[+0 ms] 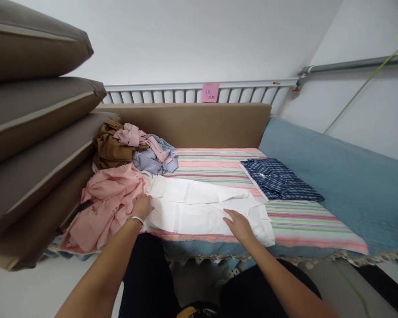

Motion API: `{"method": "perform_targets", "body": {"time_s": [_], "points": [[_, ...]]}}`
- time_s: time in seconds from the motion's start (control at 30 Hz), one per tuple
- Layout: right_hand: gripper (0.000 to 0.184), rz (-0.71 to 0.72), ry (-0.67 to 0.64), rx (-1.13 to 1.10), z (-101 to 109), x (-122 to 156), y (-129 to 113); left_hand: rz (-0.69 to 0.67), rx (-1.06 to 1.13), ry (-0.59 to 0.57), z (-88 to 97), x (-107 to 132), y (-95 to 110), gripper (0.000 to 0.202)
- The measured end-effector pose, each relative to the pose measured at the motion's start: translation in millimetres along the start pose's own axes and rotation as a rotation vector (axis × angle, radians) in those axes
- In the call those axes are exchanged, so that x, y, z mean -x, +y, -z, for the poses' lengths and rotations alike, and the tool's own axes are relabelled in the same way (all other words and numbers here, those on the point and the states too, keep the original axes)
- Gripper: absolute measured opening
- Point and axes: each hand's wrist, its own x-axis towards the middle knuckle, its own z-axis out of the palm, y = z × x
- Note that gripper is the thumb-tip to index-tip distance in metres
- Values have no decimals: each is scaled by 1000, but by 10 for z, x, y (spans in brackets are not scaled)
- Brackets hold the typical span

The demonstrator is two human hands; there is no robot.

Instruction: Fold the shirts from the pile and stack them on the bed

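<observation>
A white garment [199,207] lies spread flat on the striped sheet [301,221] in front of me. My left hand [142,206], a bracelet on its wrist, rests on the garment's left edge beside a pink garment [109,203]; its fingers curl down onto the cloth. My right hand [239,224] lies flat on the white garment's lower middle, fingers stretched out. A folded blue checked shirt [280,179] sits to the right, beyond my right hand.
A heap of brown, pink and lilac clothes [132,150] lies at the back left. Stacked brown cushions [33,132] rise on the left. A brown headboard [192,123], white rail and blue blanket [338,185] border the bed.
</observation>
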Motion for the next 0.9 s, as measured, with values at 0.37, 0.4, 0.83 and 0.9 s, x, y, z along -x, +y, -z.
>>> {"method": "perform_targets", "body": {"time_s": [0.37, 0.4, 0.83, 0.9], "points": [[25, -108, -90, 33, 104, -337, -360, -106, -84, -74, 22, -95, 121, 38], [24, -114, -91, 21, 100, -364, -378, -131, -83, -87, 5, -104, 134, 39], [8, 399, 249, -173, 266, 150, -364, -312, -31, 23, 252, 167, -92, 16], [10, 450, 287, -193, 282, 261, -345, -384, 29, 142, 243, 379, -254, 18]]}}
